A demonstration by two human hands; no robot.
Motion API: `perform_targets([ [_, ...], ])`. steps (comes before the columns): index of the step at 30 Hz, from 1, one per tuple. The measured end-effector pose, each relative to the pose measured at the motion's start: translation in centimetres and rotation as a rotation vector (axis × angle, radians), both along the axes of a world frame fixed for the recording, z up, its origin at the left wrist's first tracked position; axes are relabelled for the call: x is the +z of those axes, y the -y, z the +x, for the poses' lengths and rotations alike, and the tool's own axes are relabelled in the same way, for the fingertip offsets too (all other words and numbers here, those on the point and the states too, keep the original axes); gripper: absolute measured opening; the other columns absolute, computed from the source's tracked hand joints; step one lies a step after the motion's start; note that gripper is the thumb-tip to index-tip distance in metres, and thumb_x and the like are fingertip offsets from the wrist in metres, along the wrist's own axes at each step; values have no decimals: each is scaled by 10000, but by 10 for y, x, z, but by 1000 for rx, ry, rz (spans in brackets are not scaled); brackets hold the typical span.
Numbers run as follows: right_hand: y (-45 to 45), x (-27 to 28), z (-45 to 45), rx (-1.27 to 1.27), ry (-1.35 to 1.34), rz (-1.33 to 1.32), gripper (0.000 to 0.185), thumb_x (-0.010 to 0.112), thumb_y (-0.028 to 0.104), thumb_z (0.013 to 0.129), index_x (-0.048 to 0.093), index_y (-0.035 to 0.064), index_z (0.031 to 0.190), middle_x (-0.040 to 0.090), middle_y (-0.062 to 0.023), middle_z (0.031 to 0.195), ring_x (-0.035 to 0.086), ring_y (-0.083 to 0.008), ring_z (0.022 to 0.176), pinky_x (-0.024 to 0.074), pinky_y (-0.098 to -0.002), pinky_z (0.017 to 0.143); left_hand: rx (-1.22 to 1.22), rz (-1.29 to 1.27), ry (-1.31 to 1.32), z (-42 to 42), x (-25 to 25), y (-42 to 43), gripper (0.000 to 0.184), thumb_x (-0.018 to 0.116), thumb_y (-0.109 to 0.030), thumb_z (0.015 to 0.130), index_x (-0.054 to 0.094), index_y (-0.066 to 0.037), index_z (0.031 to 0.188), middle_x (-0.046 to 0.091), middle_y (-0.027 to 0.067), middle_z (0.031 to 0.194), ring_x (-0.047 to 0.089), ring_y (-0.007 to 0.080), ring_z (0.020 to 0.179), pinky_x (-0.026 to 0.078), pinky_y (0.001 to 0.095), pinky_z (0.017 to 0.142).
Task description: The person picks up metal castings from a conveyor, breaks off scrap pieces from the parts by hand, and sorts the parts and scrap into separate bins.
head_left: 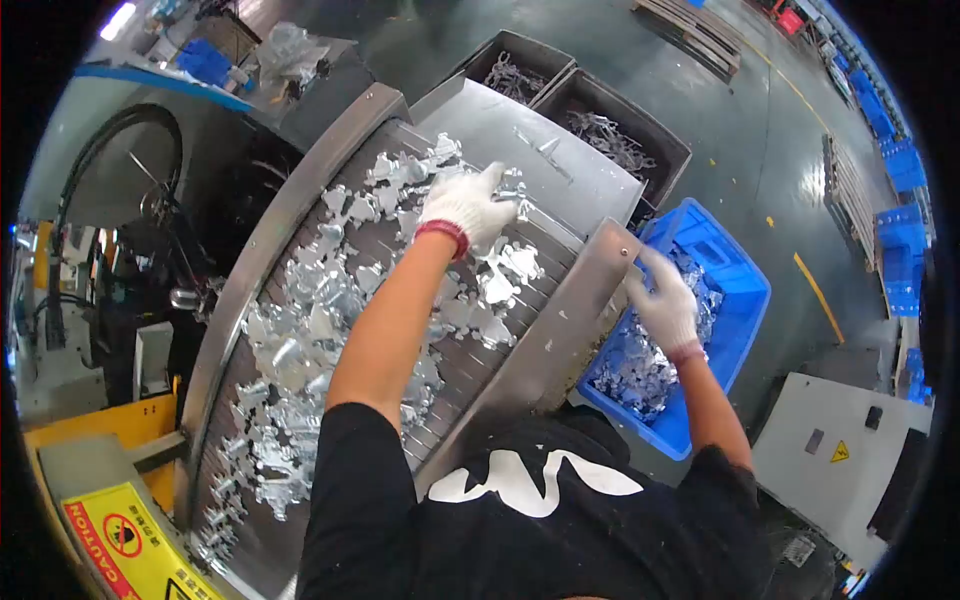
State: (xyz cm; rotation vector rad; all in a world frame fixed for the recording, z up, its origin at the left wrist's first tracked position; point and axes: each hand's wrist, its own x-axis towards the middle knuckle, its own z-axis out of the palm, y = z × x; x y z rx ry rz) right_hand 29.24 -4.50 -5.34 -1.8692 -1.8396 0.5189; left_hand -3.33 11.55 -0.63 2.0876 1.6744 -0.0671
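Observation:
My left hand [468,208], in a white knit glove with a red cuff, reaches over the conveyor's upper end. Its fingers are closed on a shiny silver metal part [514,188]. Around and below it, many flat, irregular silver metal parts [310,340] lie in a loose heap on the slatted conveyor belt [480,365]. My right hand [666,305], gloved the same way, is above the near side of a blue plastic bin [745,300], close to the conveyor's side rail [600,270]. Its thumb and fingers are apart with nothing visible in them. Similar silver pieces [640,375] fill the bin's bottom.
A smooth metal chute plate [560,165] is at the belt's end. Beyond it stand two dark metal bins [680,160] of scrap-like pieces. A grey electrical box [815,440] is at right. Wooden pallets [850,200] lie on the floor. A yellow caution sign [130,545] is lower left.

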Motion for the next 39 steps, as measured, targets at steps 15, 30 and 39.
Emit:
perform_targets([
  [15,-126,20,-219,886,118,249,421,742,203,828,750,175,1248,713,-60,1194,645,-323,1160,600,-446,921,-175,6,73,-106,25,109,694,719,-125,813,542,-120,1484,649,219,1379,587,402,1332,457,511,1146],
  [30,-117,75,-227,1076,-88,249,389,824,82,798,763,97,1182,757,-143,1287,692,-386,1261,570,-450,1042,271,457,569,-122,70,172,445,772,-197,869,741,-52,1289,742,223,1250,720,381,1156,565,450,1036],
  [39,-117,68,-207,395,-747,-314,329,660,194,1064,745,-36,1284,764,-79,1167,690,-136,1045,551,-308,917,1002,764,1093,-107,63,186,704,743,-143,987,431,75,1580,530,222,1526,567,268,1359,497,413,1127],
])
